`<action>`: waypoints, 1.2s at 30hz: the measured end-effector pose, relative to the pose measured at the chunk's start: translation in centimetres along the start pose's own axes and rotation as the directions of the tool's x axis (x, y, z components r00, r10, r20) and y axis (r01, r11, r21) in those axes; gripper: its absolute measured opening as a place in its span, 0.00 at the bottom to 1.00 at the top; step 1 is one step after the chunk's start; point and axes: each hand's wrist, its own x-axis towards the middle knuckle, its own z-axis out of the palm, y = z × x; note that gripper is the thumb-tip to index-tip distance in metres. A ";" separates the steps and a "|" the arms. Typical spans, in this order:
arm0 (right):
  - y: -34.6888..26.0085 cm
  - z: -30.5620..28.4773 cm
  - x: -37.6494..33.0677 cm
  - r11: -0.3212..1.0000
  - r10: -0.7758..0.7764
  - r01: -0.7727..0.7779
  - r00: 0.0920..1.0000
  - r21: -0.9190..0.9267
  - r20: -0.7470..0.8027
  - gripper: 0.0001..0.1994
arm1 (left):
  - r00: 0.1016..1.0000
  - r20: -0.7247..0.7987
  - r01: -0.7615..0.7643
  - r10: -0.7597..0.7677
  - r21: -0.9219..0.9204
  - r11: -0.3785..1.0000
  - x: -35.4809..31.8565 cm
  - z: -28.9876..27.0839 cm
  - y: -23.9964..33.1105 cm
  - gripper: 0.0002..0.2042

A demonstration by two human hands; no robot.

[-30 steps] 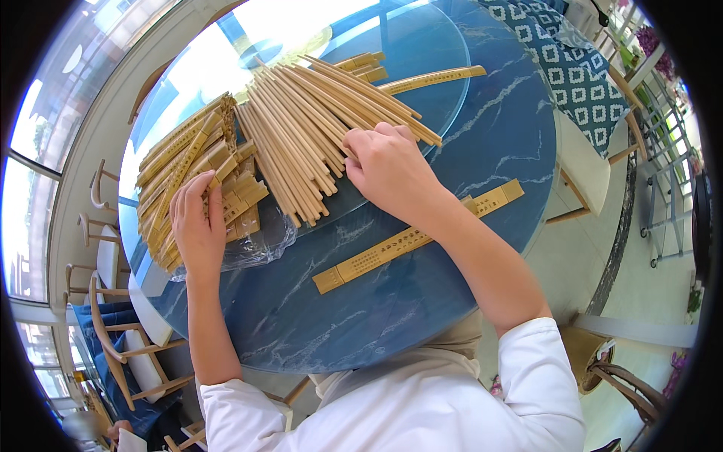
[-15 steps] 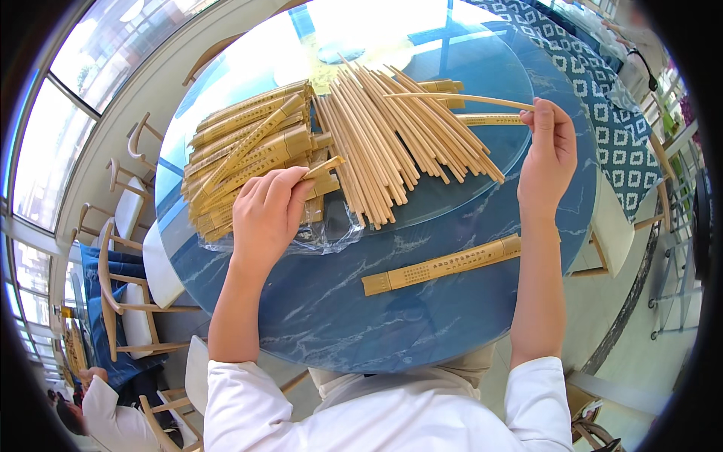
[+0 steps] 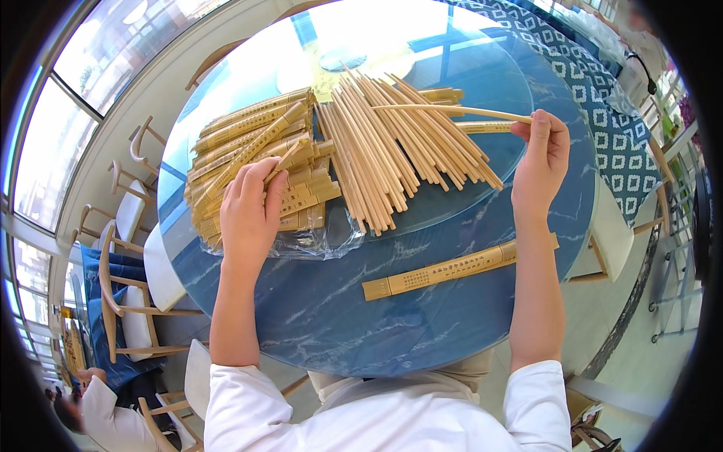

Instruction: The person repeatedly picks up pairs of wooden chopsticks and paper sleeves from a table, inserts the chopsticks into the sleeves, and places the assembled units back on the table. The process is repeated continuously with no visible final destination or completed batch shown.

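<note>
The right hand (image 3: pixel 541 154) pinches a single bare chopstick (image 3: pixel 452 111) by its near end, thumb and fingers closed tight on it, so the stick reaches away to the person's left, almost level across the heap. The left hand (image 3: pixel 251 207) rests on the stack of paper chopstick sleeves (image 3: pixel 248 143), fingers curled around one sleeve (image 3: pixel 285 157) whose end pokes up between them; the grip is narrow and closed on that sleeve.

Nearest the person, a filled sleeve (image 3: pixel 452 270) lies alone on the blue marbled round table (image 3: pixel 339 316), slanting up to the right, with its far end passing under the right forearm. Beyond it, the stack of sleeves sits on a crumpled clear plastic wrapper (image 3: pixel 331 241), under and around the left hand. Just to the right of that stack, the pile of bare chopsticks (image 3: pixel 392 151) fans out on the glass turntable (image 3: pixel 482 68), the sticks running mostly away from the person.

The held chopstick's long axis points from the right hand towards the left hand, its free tip hovering above the pile and well short of the gripped sleeve. So the sleeve lies to the left of the stick's tip, and the left hand is much the nearer to it.
</note>
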 end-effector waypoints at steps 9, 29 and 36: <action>-0.5 2.1 -3.0 0.781 -0.324 0.534 0.790 -0.324 0.520 0.05 | 0.988 -0.066 -0.120 0.138 0.230 0.966 1.7 -0.5 -3.9 0.14; -0.1 3.0 -4.8 0.768 -0.214 0.571 0.655 -0.289 0.724 0.09 | 0.885 0.414 -0.204 0.213 -0.067 0.977 -2.0 0.2 0.0 0.09; -1.8 4.8 -8.0 0.813 -0.287 0.570 0.573 -0.121 0.768 0.05 | 0.944 0.329 -0.001 -0.016 0.051 0.999 -3.6 0.2 2.5 0.10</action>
